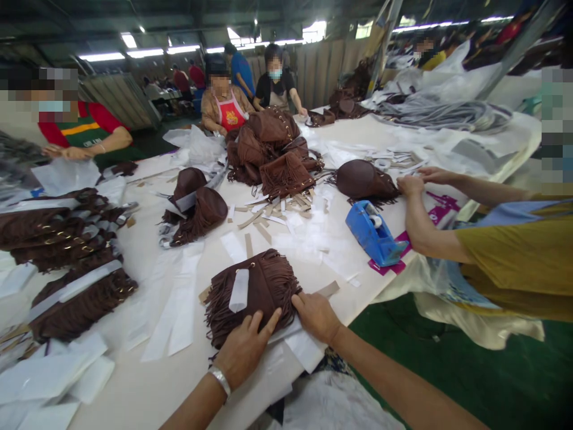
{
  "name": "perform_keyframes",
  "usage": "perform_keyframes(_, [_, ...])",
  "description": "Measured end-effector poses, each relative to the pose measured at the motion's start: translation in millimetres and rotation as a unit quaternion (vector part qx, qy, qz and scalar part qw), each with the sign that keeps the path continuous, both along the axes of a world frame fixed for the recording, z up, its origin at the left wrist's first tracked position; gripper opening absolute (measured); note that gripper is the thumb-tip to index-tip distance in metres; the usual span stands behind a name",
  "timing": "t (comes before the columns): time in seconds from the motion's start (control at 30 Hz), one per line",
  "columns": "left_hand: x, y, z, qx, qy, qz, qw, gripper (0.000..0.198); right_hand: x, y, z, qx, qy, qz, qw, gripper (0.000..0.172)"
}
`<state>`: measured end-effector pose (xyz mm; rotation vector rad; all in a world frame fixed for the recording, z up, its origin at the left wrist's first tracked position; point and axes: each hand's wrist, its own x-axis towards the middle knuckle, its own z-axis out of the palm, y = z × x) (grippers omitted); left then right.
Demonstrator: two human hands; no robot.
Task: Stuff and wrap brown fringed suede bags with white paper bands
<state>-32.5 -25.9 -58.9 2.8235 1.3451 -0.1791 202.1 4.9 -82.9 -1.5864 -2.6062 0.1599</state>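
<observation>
A dark-brown, fringed leather-like bag with brass-coloured fittings (264, 292) lies flat on the long cream-white worktable (134, 388), close to its near edge. A narrow translucent-white strip (239, 291) lies across its upper face. The person's left hand (244, 343) rests on the near part of the bag with fingers extended; whether its thumb closes underneath cannot be told. The right hand (319, 316) grasps the bag's right near corner, the fringe at its fingertips.

The step in hand appears to be steadying and squaring the bag. A next move would call for an even, light hold at the edge, with the fringe lying straight and the loose strip undisturbed.

Thin white sheets (308, 346) lie at the near edge beside the right hand. Beyond the bag, beige and white strip offcuts (268, 224) are scattered, and a blue tape dispenser (373, 230) stands to the right. Farther out are a large heap of brown bags (264, 143) and, on the left, a stack of fringed bags (58, 227). At the right, a co-worker in a mustard-coloured top (514, 257) has both hands near a rounded brown bag (367, 179).
</observation>
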Motion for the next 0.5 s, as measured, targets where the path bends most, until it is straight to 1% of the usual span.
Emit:
perform_keyframes(0.1, [0.9,2.0,-0.8,-0.015,0.004,-0.001,1.000,0.089,2.2,3.9,-1.0,0.030,0.009,-0.014,0.999,0.008])
perform_keyframes(0.2, [0.6,4.2,-1.7,-0.028,-0.003,0.002,1.000,0.088,3.6,8.1,-1.8,0.057,0.031,-0.004,0.998,0.017])
perform_keyframes(0.27, [0.9,4.9,-0.3,-0.041,-0.001,0.013,0.999,0.086,2.5,9.8,-2.5,0.051,0.041,0.006,0.998,0.016])
perform_keyframes(0.4, [4.3,5.3,4.3,-0.069,0.010,0.043,0.997,0.086,-4.2,10.5,-4.9,0.020,0.044,-0.006,0.999,0.011])
perform_keyframes(0.5, [7.7,5.9,6.9,-0.095,-0.012,0.071,0.993,0.086,-3.3,10.8,-5.0,-0.013,0.036,-0.007,0.999,0.011])
